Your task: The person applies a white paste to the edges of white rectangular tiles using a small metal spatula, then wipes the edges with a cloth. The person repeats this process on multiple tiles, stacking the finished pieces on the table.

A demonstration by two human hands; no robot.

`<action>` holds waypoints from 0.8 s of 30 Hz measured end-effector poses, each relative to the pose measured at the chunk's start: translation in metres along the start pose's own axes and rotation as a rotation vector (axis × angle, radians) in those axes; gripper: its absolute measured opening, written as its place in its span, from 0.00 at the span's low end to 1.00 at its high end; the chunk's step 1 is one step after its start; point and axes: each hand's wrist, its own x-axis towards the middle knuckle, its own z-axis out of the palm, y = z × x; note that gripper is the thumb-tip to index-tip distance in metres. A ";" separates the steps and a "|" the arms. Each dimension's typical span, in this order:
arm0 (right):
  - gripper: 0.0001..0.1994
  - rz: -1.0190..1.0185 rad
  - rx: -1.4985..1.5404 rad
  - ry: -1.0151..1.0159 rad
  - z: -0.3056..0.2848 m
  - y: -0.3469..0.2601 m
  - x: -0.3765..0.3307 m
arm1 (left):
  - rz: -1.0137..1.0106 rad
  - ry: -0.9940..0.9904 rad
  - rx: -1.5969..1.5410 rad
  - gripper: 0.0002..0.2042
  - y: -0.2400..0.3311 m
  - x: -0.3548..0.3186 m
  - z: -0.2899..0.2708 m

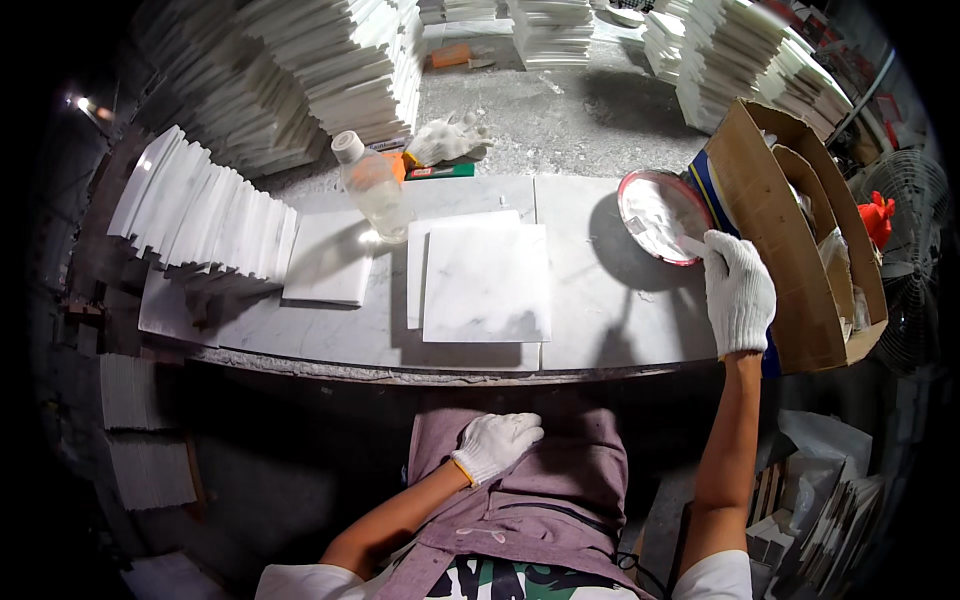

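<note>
My right hand [740, 295], in a white knit glove, reaches over the right side of the bench. Its fingers close on a small pale spatula [691, 245], mostly hidden, whose tip is at the edge of a red-rimmed bowl [624, 228]. White paste [660, 212] partly fills that bowl. My left hand [500, 445], gloved too, rests against the mauve apron [560, 475] below the bench edge, its fingers curled together with nothing visible in them. In front of me two square white marble tiles [487, 283] lie one on the other, slightly offset.
Left of the tiles are a clear plastic bottle [378, 195], a flat tile [328, 260] and a leaning row of tiles [205, 215]. An empty glove [447, 141] lies behind. Tall tile stacks [350, 70] line the back. A cardboard box [770, 230] and a fan [905, 230] stand right.
</note>
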 end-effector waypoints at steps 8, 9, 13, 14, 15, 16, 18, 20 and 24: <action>0.07 0.012 -0.092 -0.210 0.025 0.012 0.018 | -0.074 -0.043 -0.036 0.14 -0.006 0.001 0.004; 0.08 0.009 -0.117 -0.237 0.027 0.013 0.017 | -0.094 -0.076 -0.045 0.14 -0.004 0.003 0.003; 0.09 0.029 -0.051 -0.199 0.020 0.000 0.013 | -0.157 -0.132 -0.046 0.15 0.000 0.004 -0.003; 0.12 0.036 -0.026 -0.135 0.011 -0.012 0.011 | -0.167 -0.126 -0.042 0.15 -0.003 0.003 -0.001; 0.13 0.049 0.029 -0.065 0.004 -0.024 0.008 | -0.168 -0.105 -0.027 0.14 -0.007 0.000 0.004; 0.14 0.066 0.080 0.006 -0.004 -0.034 0.004 | -0.183 -0.113 -0.024 0.14 -0.006 0.000 0.004; 0.17 0.075 0.263 -0.025 -0.015 -0.045 -0.009 | -0.212 -0.122 -0.006 0.14 -0.002 0.002 -0.003; 0.19 -0.101 0.466 0.016 -0.009 -0.059 -0.025 | -0.165 -0.025 -0.007 0.15 -0.007 -0.002 0.008; 0.11 -0.055 0.692 -0.156 0.019 -0.077 -0.061 | -0.064 0.131 -0.071 0.14 -0.006 -0.004 0.011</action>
